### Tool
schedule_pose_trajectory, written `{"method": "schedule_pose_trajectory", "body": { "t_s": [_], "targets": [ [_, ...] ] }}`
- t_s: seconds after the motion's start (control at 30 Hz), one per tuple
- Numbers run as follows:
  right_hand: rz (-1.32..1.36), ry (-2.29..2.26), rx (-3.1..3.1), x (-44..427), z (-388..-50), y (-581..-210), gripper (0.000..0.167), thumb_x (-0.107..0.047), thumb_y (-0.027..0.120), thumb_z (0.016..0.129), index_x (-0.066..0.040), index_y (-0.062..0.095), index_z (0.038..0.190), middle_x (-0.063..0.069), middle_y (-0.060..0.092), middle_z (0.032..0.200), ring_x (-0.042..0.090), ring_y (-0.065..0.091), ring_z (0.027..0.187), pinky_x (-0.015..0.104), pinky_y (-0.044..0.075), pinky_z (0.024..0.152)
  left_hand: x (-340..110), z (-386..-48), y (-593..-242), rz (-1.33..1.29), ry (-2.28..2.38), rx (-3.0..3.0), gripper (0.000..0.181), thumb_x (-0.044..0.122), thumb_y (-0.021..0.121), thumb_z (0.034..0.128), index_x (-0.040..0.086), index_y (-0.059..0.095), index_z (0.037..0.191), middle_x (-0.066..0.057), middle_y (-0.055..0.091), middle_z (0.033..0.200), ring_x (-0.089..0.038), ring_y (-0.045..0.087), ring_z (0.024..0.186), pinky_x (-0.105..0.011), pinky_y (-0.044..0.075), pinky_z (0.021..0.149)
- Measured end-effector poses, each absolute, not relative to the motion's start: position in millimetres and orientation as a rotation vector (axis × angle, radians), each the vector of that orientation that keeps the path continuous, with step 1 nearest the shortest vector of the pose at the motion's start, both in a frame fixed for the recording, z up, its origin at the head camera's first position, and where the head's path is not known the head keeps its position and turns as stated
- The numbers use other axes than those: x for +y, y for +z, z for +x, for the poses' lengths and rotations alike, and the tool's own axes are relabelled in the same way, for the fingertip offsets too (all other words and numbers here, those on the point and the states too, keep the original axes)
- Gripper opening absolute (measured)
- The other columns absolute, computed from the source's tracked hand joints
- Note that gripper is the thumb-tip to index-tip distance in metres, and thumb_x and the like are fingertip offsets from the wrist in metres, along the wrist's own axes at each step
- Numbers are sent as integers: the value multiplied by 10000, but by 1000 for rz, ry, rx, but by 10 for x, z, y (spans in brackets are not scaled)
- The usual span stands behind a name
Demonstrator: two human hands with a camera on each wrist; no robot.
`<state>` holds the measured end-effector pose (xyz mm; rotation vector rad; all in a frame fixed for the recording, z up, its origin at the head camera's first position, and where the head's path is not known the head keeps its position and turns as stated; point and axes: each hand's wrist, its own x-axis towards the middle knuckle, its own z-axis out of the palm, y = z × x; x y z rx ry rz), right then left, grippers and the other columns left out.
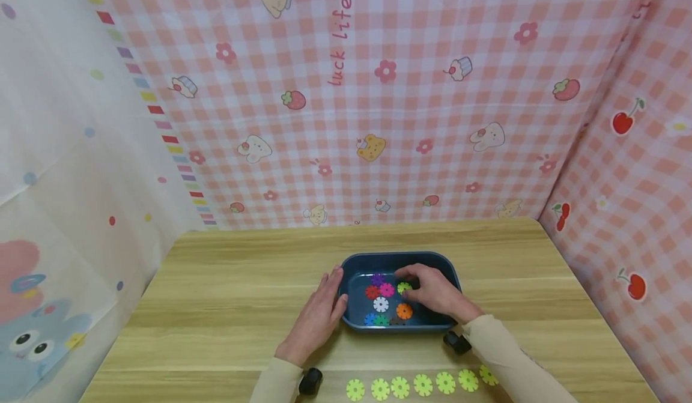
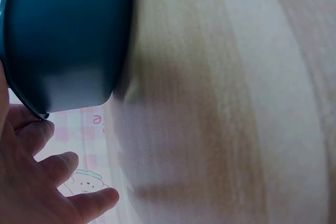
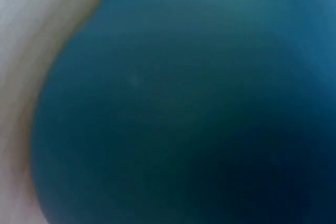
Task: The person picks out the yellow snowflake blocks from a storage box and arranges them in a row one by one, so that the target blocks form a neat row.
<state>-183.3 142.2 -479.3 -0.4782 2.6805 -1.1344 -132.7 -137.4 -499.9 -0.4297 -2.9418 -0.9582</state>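
A dark blue tray (image 1: 397, 329) holds several notched plastic snowflake discs in different colours, among them a white disc (image 1: 381, 304), an orange disc (image 1: 404, 311) and a pink disc (image 1: 386, 289). Against the tray's left side rests my left hand (image 1: 316, 313), thumb at the rim and fingers extended; the left wrist view shows those fingers (image 2: 60, 167) spread beside the tray's outer wall. My right hand (image 1: 435, 292) reaches inside, thumb and forefinger apart around a yellow-green disc (image 1: 403, 287). Blue tray surface fills the right wrist view, blurred, with no fingers visible.
Along the table's (image 1: 216, 307) near side runs a row of yellow-green discs (image 1: 423, 385), its right end partly covered by my right forearm. Black wrist devices (image 1: 310, 381) sit at both wrists. A checked cloth (image 1: 335, 121) hangs behind the table.
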Motion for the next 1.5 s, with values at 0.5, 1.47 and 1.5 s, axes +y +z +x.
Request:
{"method": "schedule_pose_trajectory", "body": {
  "t_s": [0.5,1.47,1.5],
  "targets": [
    [-315,-1002,2767,1398,-1891,-4865,391,-131,869,827,5,738,1169,83,695,1097,230,622,1004,472,539,938,-1364,-1313,-5010,-428,-971,-2956,599,313,482,1110,75,309,1632,-92,281,1693,-368,247,1550,-633,309,1174],
    [-377,-954,2777,1363,-1903,-4835,272,-131,830,840,-40,725,1074,30,644,987,172,561,868,393,540,806,-1369,-1326,-4990,-406,-973,-2960,609,322,491,1105,95,304,1638,-79,277,1695,-358,244,1553,-628,304,1178],
    [-380,-957,2777,1360,-1900,-4823,274,-131,827,844,-39,728,1083,29,652,995,171,569,875,395,544,813,-1373,-1325,-4993,-411,-971,-2957,608,316,493,1104,87,308,1635,-86,282,1694,-364,249,1550,-634,309,1174]
  ]
}}
